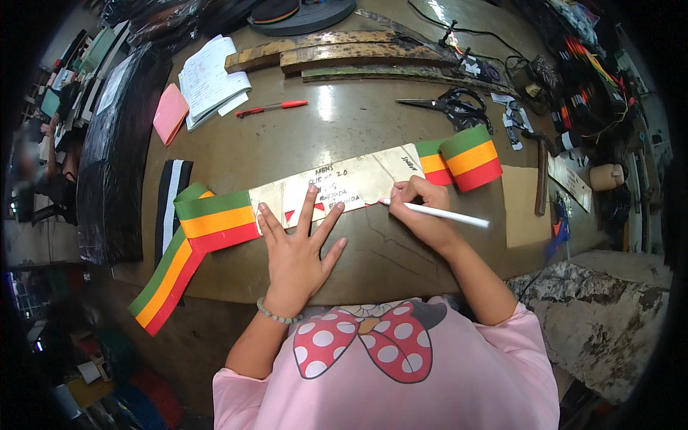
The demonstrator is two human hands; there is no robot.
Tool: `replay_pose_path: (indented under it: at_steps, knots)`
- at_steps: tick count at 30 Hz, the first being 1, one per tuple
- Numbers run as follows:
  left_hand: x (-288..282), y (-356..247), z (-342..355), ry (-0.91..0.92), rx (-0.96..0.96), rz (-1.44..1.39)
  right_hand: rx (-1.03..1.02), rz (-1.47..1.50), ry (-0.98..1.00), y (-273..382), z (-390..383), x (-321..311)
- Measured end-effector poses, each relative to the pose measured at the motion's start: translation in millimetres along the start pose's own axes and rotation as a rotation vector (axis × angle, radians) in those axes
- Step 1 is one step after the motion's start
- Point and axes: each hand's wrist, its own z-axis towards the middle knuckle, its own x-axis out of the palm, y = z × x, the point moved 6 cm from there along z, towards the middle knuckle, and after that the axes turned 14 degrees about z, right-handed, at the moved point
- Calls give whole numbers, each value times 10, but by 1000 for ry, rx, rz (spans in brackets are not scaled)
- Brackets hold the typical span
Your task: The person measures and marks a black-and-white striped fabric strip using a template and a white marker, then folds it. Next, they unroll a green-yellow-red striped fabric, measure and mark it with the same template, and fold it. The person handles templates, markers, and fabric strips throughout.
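Card (pixel 373 170) under spread left fingers (pixel 307 208), white pen (pixel 448 216) in right fingers (pixel 401 194)

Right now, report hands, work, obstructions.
Left hand spread on cream rectangular card. Right hand holding white pen at card's lower edge. Green-yellow-red webbing strip beneath. Black scissors beyond, apart.

Glares softly off the tabletop (pixel 351 125), looks sharp mid-frame, dims and bends toward a black, curved rim.
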Motion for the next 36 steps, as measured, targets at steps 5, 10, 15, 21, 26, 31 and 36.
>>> replay_pose_path:
  at_steps: [5, 10, 15, 21, 26, 31, 36]
  knots:
    - [-85, -3, 15, 8, 18, 13, 57, 40, 68, -19, 52, -8]
    - [-295, -14, 303, -15, 145, 73, 357, 407, -23, -237, 168, -109]
    - [-266, -412, 812, -100, 162, 224, 367, 460, -35, -264, 187, -107]
    - [-187, -539, 914, -70, 149, 368, 95, -4, -301, -132, 330, -453]
    - [-165, -547, 916, -73, 174, 427, 73, -161, -311, -152, 467, -542]
    - [-148, -552, 917, -100, 168, 415, 86, -171, -235, -128, 532, -479]
    - [-130, -564, 912, -89, 132, 421, 92, -261, -15, 43, 371, -505]
